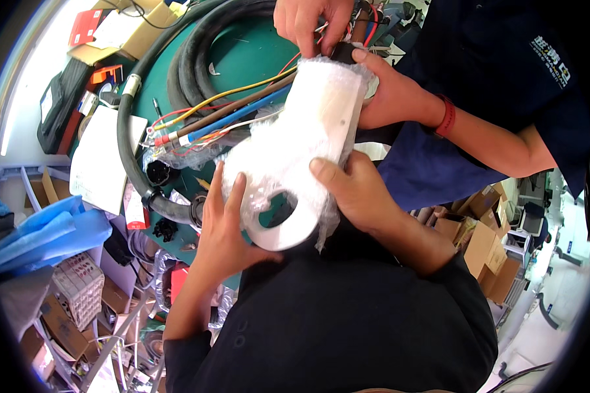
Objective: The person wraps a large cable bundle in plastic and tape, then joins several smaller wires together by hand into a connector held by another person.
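Observation:
A white plastic housing (298, 229) with a round ring at its near end is wrapped in clear, bubbly film (311, 131). My right hand (354, 190) grips its right side, thumb on top. At the ring's left, my left hand (223, 229) holds the edge with fingers spread along it and thumb below. A co-worker's right hand (400, 92), with a red wristband, grasps the far end. Their left hand (311, 23) pinches near a black part (342, 52) among the wires. Brown and blue cables (242, 114) run left from behind the housing.
A thick black cable (126, 124) loops over the green table (246, 42). White paper (101, 157), a black case (62, 105) and a cardboard box (137, 29) lie left. Blue plastic (52, 236) hangs lower left; cartons (488, 252) stand at right. The co-worker stands close.

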The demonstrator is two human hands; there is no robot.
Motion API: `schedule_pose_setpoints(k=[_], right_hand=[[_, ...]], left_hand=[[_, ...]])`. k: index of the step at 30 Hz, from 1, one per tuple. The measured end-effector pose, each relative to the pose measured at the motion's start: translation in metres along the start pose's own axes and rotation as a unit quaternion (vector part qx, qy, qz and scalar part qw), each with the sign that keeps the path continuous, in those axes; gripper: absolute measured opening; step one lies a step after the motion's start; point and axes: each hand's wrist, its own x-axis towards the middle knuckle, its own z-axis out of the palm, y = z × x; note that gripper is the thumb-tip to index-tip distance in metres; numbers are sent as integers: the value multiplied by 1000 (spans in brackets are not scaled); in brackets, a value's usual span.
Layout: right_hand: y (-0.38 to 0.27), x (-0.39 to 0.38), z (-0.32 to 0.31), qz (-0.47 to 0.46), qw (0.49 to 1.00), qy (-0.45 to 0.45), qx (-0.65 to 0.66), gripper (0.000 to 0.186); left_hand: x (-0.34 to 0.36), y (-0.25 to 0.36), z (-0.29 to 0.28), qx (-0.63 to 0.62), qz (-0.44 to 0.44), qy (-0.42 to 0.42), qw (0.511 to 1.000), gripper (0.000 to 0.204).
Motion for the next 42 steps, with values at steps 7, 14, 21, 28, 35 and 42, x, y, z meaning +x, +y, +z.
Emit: schedule_pose_setpoints(k=[7, 14, 21, 28, 35, 42], right_hand=[[1, -3, 4, -56, 998, -5, 16, 65], [11, -16, 8, -156, 942, 78, -286, 64], [-5, -12, -3, -98, 967, 43, -229, 54], [-34, -13, 0, -229, 849, 75, -471, 35], [-48, -11, 18, -363, 697, 47, -617, 29], [-27, -10, 32, -354, 760, 68, -541, 28]], left_hand=[[15, -6, 15, -2, 81, 88, 993, 124], [29, -10, 30, -2, 94, 128, 987, 112], [41, -11, 39, 69, 175, 218, 958, 84], [44, -4, 37, 74, 210, 240, 945, 61], [46, -4, 24, 67, 201, 228, 950, 52], [48, -9, 24, 46, 191, 227, 954, 52]])
